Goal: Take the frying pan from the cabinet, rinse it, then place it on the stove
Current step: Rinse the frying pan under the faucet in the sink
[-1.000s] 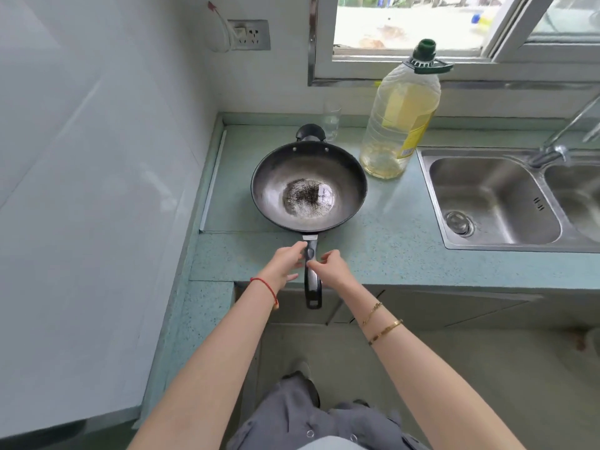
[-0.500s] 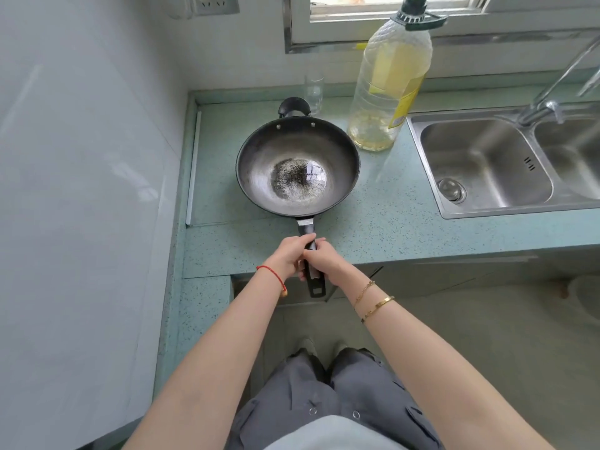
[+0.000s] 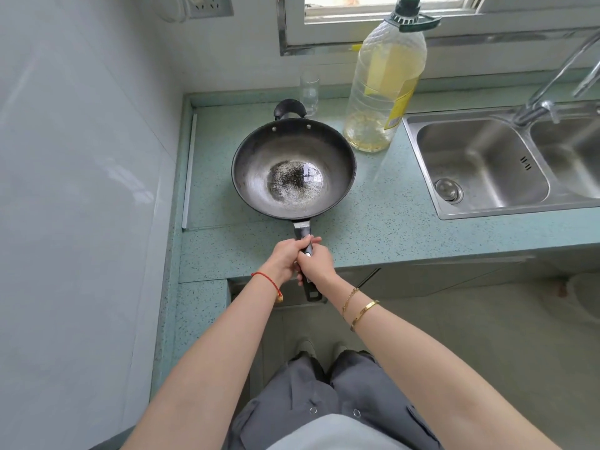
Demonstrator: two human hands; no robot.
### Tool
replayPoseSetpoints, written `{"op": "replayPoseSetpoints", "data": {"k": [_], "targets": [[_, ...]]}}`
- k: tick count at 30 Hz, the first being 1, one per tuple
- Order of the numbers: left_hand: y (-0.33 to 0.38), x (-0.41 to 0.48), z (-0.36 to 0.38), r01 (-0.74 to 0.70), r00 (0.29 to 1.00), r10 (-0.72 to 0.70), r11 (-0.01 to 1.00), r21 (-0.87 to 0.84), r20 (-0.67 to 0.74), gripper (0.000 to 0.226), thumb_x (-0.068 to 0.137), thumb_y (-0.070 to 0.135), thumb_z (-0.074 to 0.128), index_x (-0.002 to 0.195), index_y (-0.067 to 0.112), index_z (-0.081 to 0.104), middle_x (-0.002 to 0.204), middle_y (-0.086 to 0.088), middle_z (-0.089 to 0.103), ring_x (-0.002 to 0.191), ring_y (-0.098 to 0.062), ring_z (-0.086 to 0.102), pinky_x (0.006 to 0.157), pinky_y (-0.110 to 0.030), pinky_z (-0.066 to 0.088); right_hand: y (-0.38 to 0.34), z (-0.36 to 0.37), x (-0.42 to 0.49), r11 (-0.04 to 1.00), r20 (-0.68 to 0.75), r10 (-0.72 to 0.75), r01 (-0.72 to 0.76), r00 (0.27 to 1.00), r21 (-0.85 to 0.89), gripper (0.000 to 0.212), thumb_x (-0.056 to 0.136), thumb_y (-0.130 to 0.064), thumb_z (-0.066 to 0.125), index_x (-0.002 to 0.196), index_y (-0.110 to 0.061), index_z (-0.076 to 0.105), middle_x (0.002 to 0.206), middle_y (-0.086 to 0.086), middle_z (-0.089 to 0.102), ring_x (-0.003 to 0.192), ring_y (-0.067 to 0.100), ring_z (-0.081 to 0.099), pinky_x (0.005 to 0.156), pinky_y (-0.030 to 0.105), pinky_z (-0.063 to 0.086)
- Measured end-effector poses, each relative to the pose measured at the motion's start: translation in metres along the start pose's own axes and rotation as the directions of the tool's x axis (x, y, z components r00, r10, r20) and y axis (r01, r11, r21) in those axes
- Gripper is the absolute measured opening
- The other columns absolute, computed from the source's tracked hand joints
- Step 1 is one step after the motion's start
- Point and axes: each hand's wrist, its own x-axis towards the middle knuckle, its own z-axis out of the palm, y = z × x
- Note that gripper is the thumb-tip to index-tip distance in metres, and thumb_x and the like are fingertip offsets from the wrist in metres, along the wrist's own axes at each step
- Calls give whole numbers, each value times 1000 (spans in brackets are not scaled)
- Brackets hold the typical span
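Note:
A black frying pan [image 3: 293, 170] with a worn, shiny centre sits on the green speckled counter [image 3: 373, 228], left of the sink. Its long black handle points toward me and sticks out past the counter's front edge. My left hand [image 3: 285, 259] and my right hand [image 3: 316, 261] are both wrapped around that handle, side by side, the left a little nearer the pan. A small black helper handle shows at the pan's far rim. No stove is in view.
A large bottle of yellow oil [image 3: 384, 89] stands right behind the pan, with a small clear glass [image 3: 309, 92] to its left. A steel double sink [image 3: 480, 167] with a tap [image 3: 545, 92] lies to the right. White tiled wall bounds the left.
Both hands went from loosely touching the handle to gripping it firmly. The view dropped lower and closer to the counter; the pan stays in the same spot.

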Motion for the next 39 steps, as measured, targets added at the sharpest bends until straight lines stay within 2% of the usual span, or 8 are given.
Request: {"op": "replayPoseSetpoints", "data": {"k": [6,9,13,21,27,30,33,39], "targets": [[-5,2,2,-48,998,47,998,-31,-53,22,100,22,56,88,14,73,88,-9,69,52,-20,54,37,-24,35,6,5,-2,998,-73,-63,62,995,-5,21,96,-15,52,88,1,64,64,15,60,24,7,51,30,19,41],[-10,-2,1,-67,996,67,998,-2,-54,20,99,22,58,92,11,73,87,-10,69,40,-19,51,27,-19,34,11,5,-7,997,-90,-83,83,993,-1,25,95,-13,51,71,-8,58,57,13,59,25,9,51,31,21,42],[-17,-14,4,-107,994,106,994,-35,-42,27,99,14,58,118,-4,65,106,-14,70,38,-14,61,26,-19,36,18,1,-21,994,-105,-108,107,989,-11,29,95,-14,48,66,-14,50,54,11,57,25,8,50,29,19,39],[-32,-35,26,-177,984,176,984,25,34,15,97,14,62,97,3,71,93,-10,74,59,-28,63,29,-26,43,31,-26,-56,982,-155,-186,188,970,-1,37,97,-20,50,61,-14,47,40,2,51,23,10,48,29,18,36],[-58,-52,59,-217,973,213,975,42,90,13,95,9,64,89,7,75,93,-5,76,80,-20,71,63,-29,58,62,-59,-89,974,-182,-217,225,959,21,34,95,-20,51,62,-15,47,32,-6,50,25,11,50,30,16,34],[-74,-64,87,-231,969,224,972,53,106,11,94,9,64,93,5,75,95,-7,75,83,-19,71,69,-27,58,81,-84,-104,974,-199,-217,225,956,18,34,94,-18,51,61,-12,48,32,-5,49,26,12,51,32,17,36],[-89,-78,122,-233,968,224,970,68,116,13,95,9,64,99,1,73,99,-15,73,86,-24,68,66,-28,56,100,-113,-120,976,-207,-204,215,957,34,29,94,-15,51,66,-7,51,38,-3,51,26,12,51,33,19,37],[-117,-97,198,-228,969,219,972,66,118,27,96,8,62,115,-10,67,106,-18,70,83,-28,64,43,-19,50,135,-180,-146,978,-232,-172,194,957,77,26,93,-15,51,68,-7,51,47,6,55,27,14,51,33,22,38]]}}
